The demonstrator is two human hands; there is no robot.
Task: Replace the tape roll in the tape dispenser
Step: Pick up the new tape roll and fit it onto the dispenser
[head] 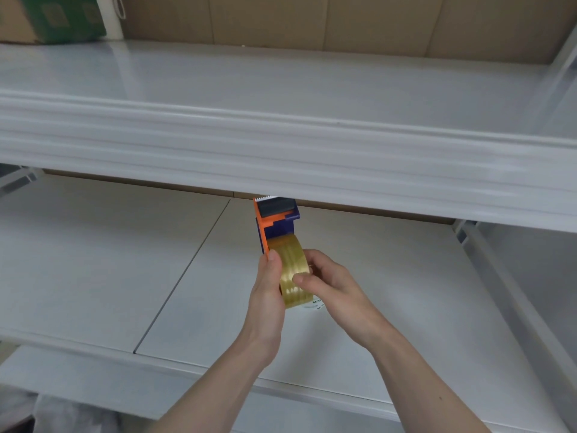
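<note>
Tape roll (293, 270), clear with a yellowish tint, sits in a handheld tape dispenser (274, 221) that is held in the air above a white shelf (125, 260), roughly in the middle of the view. The dispenser is orange and dark blue, with a toothed cutting edge at its far end, pointing away from the person and reaching just under the front lip of the upper shelf (281, 145). The left hand (268, 289) grips the dispenser from the left side, its thumb pressed against the orange edge beside the roll. The right hand (327, 282) comes in from the right and pinches the roll, thumb on the outer face of the tape and fingers curled round its far side. Part of the roll's white inner core shows just below the right thumb. Both forearms rise from the bottom of the view. At the top left corner a green-printed cardboard box (53, 17) stands on the upper shelf, and brown cardboard panels (312, 20) line the back
</note>
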